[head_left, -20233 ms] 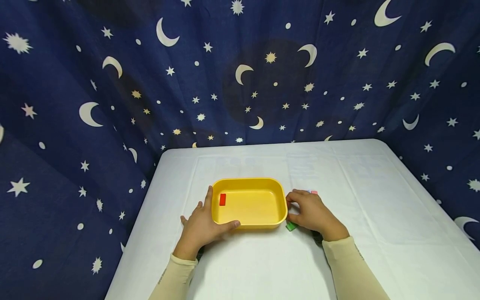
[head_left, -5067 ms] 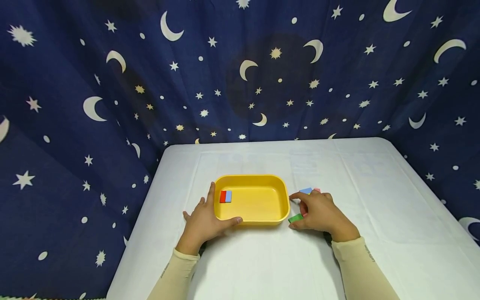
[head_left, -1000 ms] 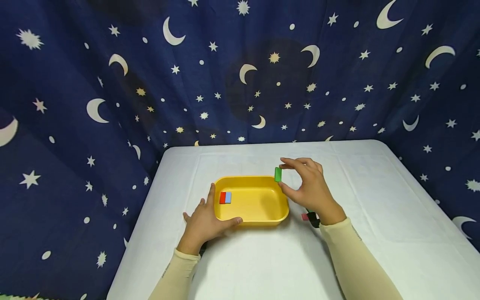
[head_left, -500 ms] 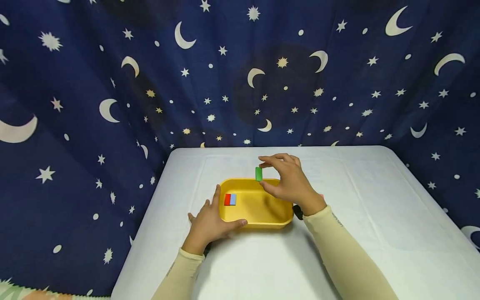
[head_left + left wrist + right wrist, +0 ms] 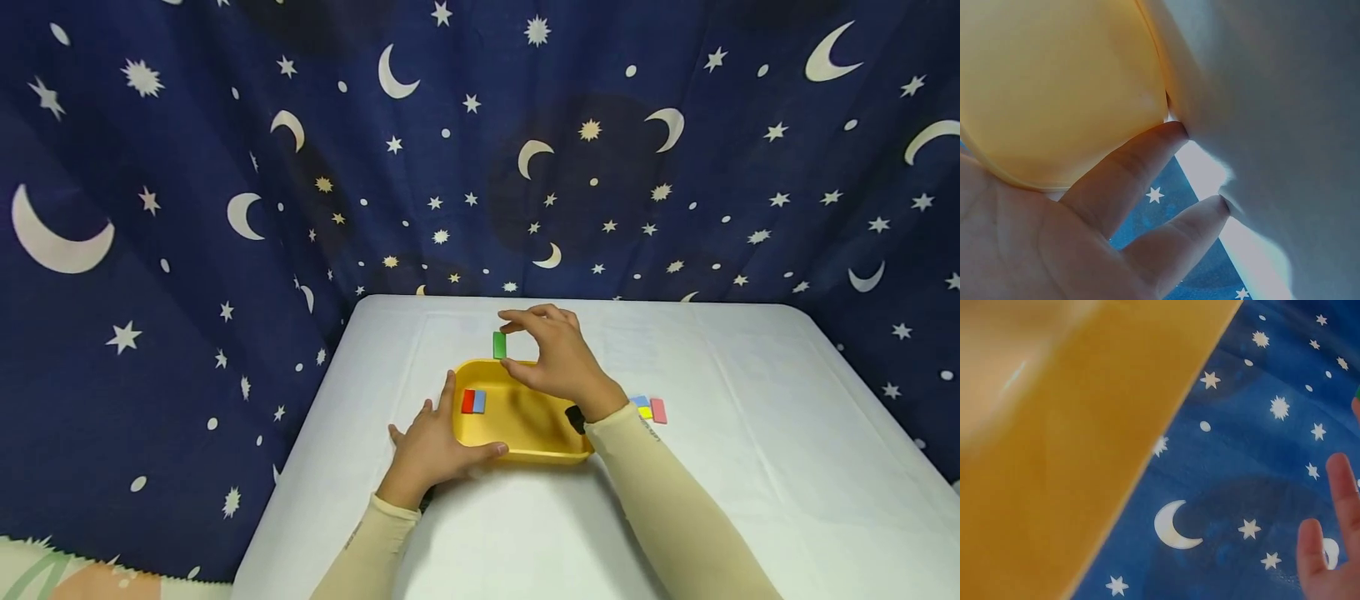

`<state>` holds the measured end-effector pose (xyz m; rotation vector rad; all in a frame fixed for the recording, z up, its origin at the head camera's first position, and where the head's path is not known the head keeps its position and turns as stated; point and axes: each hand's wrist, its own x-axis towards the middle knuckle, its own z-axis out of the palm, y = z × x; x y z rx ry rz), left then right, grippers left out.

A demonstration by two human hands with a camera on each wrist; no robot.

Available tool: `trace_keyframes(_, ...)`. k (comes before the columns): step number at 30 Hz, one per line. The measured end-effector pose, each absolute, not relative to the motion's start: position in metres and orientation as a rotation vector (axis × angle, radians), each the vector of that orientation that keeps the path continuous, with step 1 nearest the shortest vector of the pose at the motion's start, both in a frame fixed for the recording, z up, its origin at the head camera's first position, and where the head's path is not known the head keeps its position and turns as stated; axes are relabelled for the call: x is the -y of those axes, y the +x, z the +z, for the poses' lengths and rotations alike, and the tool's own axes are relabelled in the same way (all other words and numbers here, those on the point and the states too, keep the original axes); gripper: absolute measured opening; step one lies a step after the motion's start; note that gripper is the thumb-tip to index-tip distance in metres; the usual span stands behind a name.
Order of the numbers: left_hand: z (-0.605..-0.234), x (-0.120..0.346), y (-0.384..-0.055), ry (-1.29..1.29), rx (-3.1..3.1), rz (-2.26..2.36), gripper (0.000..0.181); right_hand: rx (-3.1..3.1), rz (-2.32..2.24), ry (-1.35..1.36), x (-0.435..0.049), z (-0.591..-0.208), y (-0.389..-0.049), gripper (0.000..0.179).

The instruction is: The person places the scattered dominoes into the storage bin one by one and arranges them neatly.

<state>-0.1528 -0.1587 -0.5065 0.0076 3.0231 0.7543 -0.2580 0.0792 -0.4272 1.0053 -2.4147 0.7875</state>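
A shallow yellow plastic tray [image 5: 525, 429] sits on the white-covered table. On its floor at the left lie a red tile [image 5: 468, 401] and a light blue tile [image 5: 479, 402], side by side. My left hand [image 5: 431, 450] rests against the tray's near left corner, thumb along the front rim and forefinger up the left side, fingers fairly straight. Thumb and fingertips of my right hand [image 5: 555, 354] pinch a green tile [image 5: 499, 345] upright, above the tray's far rim. In the right wrist view the tray wall [image 5: 1097, 444] fills the left, with only a green sliver at the right edge.
Right of the tray, partly behind my right sleeve, lie a blue tile [image 5: 639, 402], a yellow tile [image 5: 646, 412] and a pink tile [image 5: 658, 410]. A navy curtain [image 5: 480, 225] with moons and stars hangs beyond the table [image 5: 750, 467].
Since about five seconds ago my right hand has lifted the green tile from the table and carried it left over the tray. Earlier, the light blue tile joined the red one. My left hand stays put.
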Motion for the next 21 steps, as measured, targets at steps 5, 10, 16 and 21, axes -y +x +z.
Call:
trace_keyframes(5, -0.508, 0.157, -0.152, 0.011, -3.023, 0.749, 0.146, 2.415, 0.801, 1.005, -0.072, -0.438, -0.263, 0.069)
trace_keyframes(10, -0.509, 0.154, -0.151, 0.033, -3.02, 0.755, 0.146, 2.419, 0.813, 0.968, -0.069, -0.449, -0.265, 0.069)
trace_keyframes(16, -0.507, 0.156, -0.151, 0.019, -3.028, 0.743, 0.147, 2.428, 0.789, 0.992, -0.062, -0.455, -0.268, 0.066)
trace_keyframes(21, -0.506, 0.158, -0.154, 0.02, -3.031, 0.743, 0.148, 2.453, 0.776, 0.991, -0.059, -0.459, -0.271, 0.064)
